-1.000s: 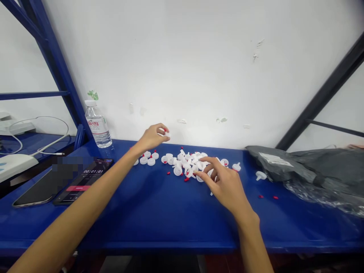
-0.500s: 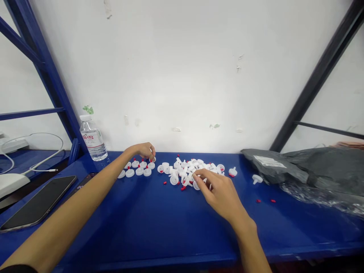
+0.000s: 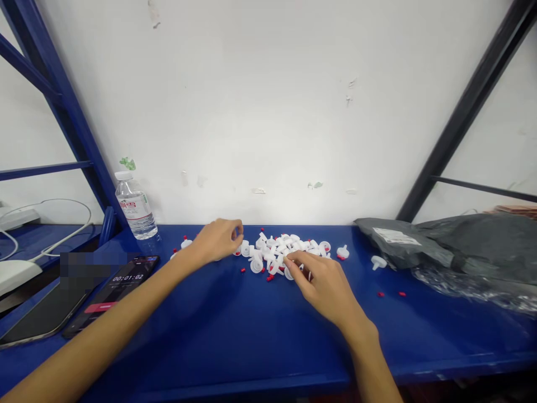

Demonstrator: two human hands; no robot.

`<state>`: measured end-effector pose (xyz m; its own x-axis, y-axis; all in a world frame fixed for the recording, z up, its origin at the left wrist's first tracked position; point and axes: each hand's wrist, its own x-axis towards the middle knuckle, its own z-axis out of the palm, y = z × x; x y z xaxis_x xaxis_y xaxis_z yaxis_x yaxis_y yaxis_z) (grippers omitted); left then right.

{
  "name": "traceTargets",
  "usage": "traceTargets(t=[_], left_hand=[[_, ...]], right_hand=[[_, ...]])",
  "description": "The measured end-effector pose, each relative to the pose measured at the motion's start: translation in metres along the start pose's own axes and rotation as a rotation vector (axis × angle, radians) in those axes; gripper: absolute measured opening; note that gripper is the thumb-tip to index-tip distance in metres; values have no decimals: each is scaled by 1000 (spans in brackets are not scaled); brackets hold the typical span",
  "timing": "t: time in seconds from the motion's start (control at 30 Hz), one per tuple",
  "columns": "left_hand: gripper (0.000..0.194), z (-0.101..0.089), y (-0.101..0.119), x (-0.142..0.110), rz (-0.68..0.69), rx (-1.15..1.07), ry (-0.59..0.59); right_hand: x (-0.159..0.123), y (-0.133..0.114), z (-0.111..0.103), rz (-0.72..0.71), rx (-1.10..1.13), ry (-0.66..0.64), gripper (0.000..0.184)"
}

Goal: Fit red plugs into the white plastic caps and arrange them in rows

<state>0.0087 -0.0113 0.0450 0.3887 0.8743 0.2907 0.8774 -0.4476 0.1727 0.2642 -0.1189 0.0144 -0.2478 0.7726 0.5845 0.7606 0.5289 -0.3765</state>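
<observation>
R hand [image 3: 325,282] nearest white pile [image 3: 282,247]

Yr R fingertips are at the pile's near side, thumb & index almost meeting; can't tell if they've got a pc. Yr L hand [image 3: 216,239] is curled by its L end, can't tell if it's holding anything. Pile's fwd & L of yr R palm, close to the far edge of the bench [image 3: 251,336], long axis approx parallel to it. Few red bits [image 3: 269,278] nearside.

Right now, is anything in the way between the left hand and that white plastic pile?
Nothing visible is. The left hand is right by the left end of the white plastic pile. The right hand is at the pile's right front, outside that gap.
</observation>
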Motion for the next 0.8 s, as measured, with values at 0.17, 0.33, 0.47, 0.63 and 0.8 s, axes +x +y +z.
traceTargets(t=[0.17, 0.33, 0.47, 0.63, 0.8], left_hand=[[29, 25, 4, -24, 65, 147, 39], [33, 37, -9, -25, 74, 114, 10], [35, 42, -16, -26, 89, 92, -2], [30, 41, -18, -27, 84, 52, -5], [24, 38, -23, -26, 57, -61, -52]], right_hand=[[0, 1, 1, 0, -18, -7, 23], [0, 2, 3, 15, -27, -18, 22], [0, 3, 3, 39, -28, -39, 21], [-1, 4, 3, 53, -19, -58, 20], [-1, 4, 4, 70, -23, -72, 22]])
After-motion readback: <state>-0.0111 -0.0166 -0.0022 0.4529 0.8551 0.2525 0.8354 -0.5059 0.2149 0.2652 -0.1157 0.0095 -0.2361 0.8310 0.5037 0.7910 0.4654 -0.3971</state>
